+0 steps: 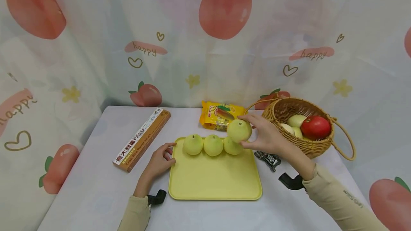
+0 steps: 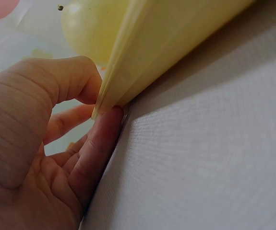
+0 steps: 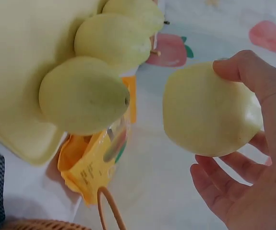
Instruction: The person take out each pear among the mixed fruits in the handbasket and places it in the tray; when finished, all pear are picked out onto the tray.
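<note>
My right hand (image 1: 268, 135) holds a pale yellow-green pear (image 1: 239, 130) between thumb and fingers, raised above the tray's back right part. In the right wrist view that pear (image 3: 207, 112) is apart from the others. Three similar pears sit in a row along the back of the yellow tray (image 1: 213, 181): a left pear (image 1: 193, 144), a middle pear (image 1: 213, 145) and a right pear (image 1: 232, 148), partly hidden by the held one. At the tray's left edge, my left hand (image 1: 158, 162) pinches the rim (image 2: 123, 62), seen between thumb and fingers in the left wrist view.
A wicker basket (image 1: 316, 148) with a red apple (image 1: 315, 127) and several pale fruits stands at the right. Behind the tray lies a yellow candy bag (image 1: 213, 117). Left of it is a pasta box (image 1: 142, 140). A small black patterned packet (image 1: 269, 159) lies right of the tray.
</note>
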Tool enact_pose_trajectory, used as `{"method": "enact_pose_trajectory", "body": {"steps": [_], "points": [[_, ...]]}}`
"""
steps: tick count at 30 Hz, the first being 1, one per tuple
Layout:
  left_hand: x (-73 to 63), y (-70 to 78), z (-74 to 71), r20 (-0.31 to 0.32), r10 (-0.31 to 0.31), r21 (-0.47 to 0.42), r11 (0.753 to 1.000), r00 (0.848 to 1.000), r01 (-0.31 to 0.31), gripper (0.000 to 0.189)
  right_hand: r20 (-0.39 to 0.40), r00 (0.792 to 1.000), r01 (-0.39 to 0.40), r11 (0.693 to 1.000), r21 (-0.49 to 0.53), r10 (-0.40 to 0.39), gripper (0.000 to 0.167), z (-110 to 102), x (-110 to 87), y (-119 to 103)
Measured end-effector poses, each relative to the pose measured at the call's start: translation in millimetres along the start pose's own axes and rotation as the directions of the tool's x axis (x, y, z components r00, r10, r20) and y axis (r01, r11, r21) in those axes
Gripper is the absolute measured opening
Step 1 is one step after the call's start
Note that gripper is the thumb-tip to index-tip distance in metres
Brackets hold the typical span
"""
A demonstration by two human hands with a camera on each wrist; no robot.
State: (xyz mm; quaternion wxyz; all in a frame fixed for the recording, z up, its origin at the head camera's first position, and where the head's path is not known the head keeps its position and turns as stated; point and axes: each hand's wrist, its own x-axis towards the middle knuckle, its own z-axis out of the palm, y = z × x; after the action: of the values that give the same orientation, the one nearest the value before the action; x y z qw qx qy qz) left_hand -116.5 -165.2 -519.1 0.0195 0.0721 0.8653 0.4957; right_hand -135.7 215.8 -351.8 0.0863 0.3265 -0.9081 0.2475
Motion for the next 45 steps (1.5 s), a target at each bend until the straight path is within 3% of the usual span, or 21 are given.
{"method": "enact_pose_trajectory", "body": {"steps": [11, 19, 29, 45], "points": [[2.0, -1.2, -0.6, 0.000, 0.002, 0.006, 1.000, 1.000, -0.002, 0.059, 0.025, 0.998, 0.050, 0.995, 0.089, -0.052, 0.073, 33, 6.3, -17], [-1.5, -0.2, -0.6, -0.004, -0.006, -0.002, 1.000, 1.000, 0.006, 0.059, 0.065, 0.993, 0.094, 0.992, 0.086, -0.100, 0.074, 61, 5.2, -28], [0.6, -0.1, -0.3, 0.004, -0.011, 0.000, 1.000, 1.000, 0.011, 0.059, 0.094, 0.987, 0.116, 0.986, 0.117, -0.128, 0.073, 80, 6.1, -39], [0.8, -2.2, -0.6, 0.008, 0.004, 0.003, 1.000, 1.000, -0.004, 0.059, 0.202, 0.963, 0.151, 0.979, 0.134, -0.176, 0.071, 123, 11.7, -59]]}}
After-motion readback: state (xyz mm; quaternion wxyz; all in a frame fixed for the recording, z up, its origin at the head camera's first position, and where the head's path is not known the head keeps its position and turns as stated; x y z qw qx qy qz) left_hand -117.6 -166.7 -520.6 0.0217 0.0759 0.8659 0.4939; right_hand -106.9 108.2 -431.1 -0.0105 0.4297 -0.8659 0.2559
